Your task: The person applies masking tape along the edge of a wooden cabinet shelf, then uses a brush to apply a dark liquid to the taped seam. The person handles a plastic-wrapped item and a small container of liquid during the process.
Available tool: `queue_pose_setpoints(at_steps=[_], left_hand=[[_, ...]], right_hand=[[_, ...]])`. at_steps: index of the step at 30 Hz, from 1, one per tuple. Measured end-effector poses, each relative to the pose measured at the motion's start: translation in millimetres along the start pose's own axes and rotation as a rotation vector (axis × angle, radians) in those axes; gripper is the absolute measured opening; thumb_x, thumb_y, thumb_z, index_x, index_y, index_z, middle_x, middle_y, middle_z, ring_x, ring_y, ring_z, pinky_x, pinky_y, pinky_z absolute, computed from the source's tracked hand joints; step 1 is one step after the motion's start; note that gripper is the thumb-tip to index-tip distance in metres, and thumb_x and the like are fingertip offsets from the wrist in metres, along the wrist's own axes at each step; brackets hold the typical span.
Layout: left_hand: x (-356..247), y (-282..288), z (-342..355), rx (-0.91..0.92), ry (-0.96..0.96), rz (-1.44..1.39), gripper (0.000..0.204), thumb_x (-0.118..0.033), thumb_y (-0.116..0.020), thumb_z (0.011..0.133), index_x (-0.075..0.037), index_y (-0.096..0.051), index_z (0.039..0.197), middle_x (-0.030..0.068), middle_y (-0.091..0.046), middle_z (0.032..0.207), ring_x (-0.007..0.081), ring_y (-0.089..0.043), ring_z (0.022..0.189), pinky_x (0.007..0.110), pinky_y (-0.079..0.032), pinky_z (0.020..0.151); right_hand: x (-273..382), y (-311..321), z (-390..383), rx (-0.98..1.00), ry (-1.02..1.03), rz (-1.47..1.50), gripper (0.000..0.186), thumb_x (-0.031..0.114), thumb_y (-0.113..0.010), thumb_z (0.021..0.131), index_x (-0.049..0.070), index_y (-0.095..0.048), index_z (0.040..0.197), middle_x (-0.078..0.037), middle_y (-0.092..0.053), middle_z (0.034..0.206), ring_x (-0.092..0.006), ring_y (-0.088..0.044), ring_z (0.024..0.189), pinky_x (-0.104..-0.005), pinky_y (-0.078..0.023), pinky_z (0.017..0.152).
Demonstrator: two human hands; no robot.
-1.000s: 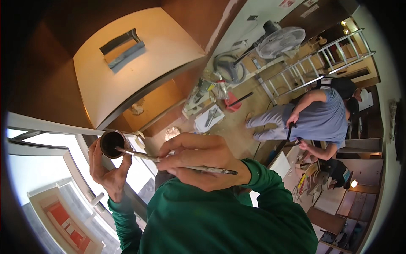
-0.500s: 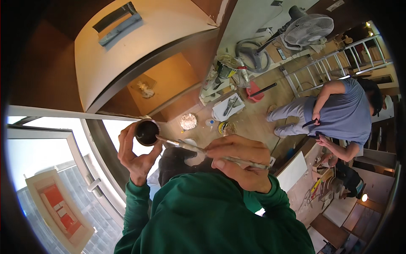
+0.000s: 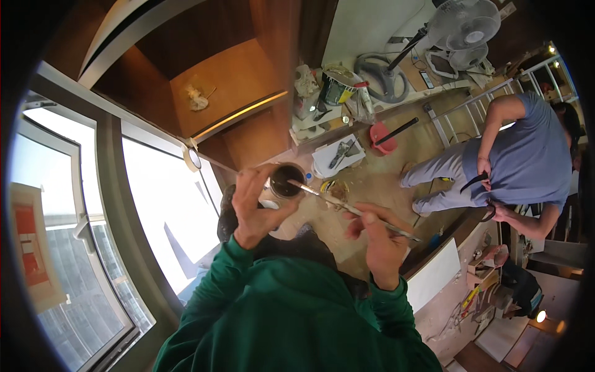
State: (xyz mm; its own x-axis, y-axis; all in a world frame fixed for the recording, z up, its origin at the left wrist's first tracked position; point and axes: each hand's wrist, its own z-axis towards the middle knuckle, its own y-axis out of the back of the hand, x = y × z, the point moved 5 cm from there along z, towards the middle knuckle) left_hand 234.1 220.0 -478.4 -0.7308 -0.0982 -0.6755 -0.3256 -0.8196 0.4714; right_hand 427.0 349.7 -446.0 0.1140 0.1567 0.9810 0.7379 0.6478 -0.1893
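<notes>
My left hand (image 3: 251, 208) grips a small round cup (image 3: 280, 187) between thumb and fingers, its mouth facing up and its inside dark. In my right hand (image 3: 385, 245) is a slim paintbrush (image 3: 328, 198), held slantwise with the handle end pointing out to the right. The brush's tip reaches over the cup's rim into its mouth; how deep it dips I cannot tell. Both hands are in front of my body, above the floor.
A wooden cabinet (image 3: 232, 71) with open shelves stands at the upper left, beside a window (image 3: 62, 217). A roll of tape (image 3: 193, 159) hangs near it. Ahead are a white tray (image 3: 322, 162) with tools, a red dustpan (image 3: 383, 139), a fan (image 3: 465, 25) and a ladder (image 3: 458, 130). A co-worker (image 3: 520, 155) stands right.
My view has turned, showing more window and less cabinet front. Both hands have shifted right in the picture with the cup and paintbrush. The co-worker's hands have moved slightly.
</notes>
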Motion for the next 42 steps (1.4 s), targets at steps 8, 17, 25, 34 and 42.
queue_pose_setpoints(at_steps=[8, 17, 25, 34, 42], left_hand=[[-19, 1, -7, -0.031, -0.010, -0.044, 0.054, -0.013, -0.088, 0.059, 0.000, -0.067, 0.107, 0.0106, -0.065, 0.094, 0.0247, -0.060, 0.085, 0.035, -0.049, 0.075], [53, 7, 19, -0.079, 0.059, -0.025, 0.055, -0.016, -0.088, 0.061, -0.001, -0.066, 0.109, 0.0114, -0.064, 0.094, 0.0243, -0.060, 0.081, 0.034, -0.049, 0.074], [296, -15, 67, -0.265, 0.346, 0.014, 0.052, -0.024, -0.085, 0.071, 0.000, -0.064, 0.112, 0.0168, -0.067, 0.102, 0.0285, -0.065, 0.087, 0.034, -0.052, 0.073], [393, -42, 88, -0.308, 0.451, -0.026, 0.051, -0.018, -0.085, 0.072, 0.001, -0.062, 0.113, 0.0122, -0.069, 0.103, 0.0201, -0.067, 0.087, 0.032, -0.052, 0.079], [407, -31, 72, -0.098, 0.459, 0.412, 0.083, -0.032, -0.087, 0.070, 0.000, -0.049, 0.136, 0.0175, -0.056, 0.132, 0.0274, -0.053, 0.120, 0.035, -0.042, 0.103]], right_hand=[[20, 28, -32, -0.136, 0.071, -0.068, 0.020, 0.006, -0.060, 0.093, -0.008, -0.068, 0.106, -0.017, -0.072, 0.091, -0.0173, -0.065, 0.067, -0.0266, -0.050, 0.061], [-8, 19, -13, -0.244, 0.018, -0.097, 0.021, 0.011, -0.059, 0.093, -0.005, -0.068, 0.104, -0.016, -0.071, 0.086, -0.0193, -0.063, 0.064, -0.0308, -0.050, 0.059], [-47, 21, -1, -0.411, -0.142, 0.169, 0.026, 0.018, -0.057, 0.095, -0.005, -0.066, 0.103, -0.016, -0.068, 0.085, -0.0218, -0.062, 0.063, -0.0316, -0.050, 0.059], [-48, 28, 0, -0.507, -0.161, 0.150, 0.026, 0.021, -0.058, 0.096, -0.004, -0.065, 0.103, -0.013, -0.067, 0.083, -0.0202, -0.063, 0.066, -0.0300, -0.050, 0.057], [-59, 33, 3, -0.549, -0.224, 0.276, 0.023, 0.017, -0.059, 0.096, -0.002, -0.066, 0.107, -0.012, -0.068, 0.087, -0.0190, -0.064, 0.069, -0.0296, -0.052, 0.062]])
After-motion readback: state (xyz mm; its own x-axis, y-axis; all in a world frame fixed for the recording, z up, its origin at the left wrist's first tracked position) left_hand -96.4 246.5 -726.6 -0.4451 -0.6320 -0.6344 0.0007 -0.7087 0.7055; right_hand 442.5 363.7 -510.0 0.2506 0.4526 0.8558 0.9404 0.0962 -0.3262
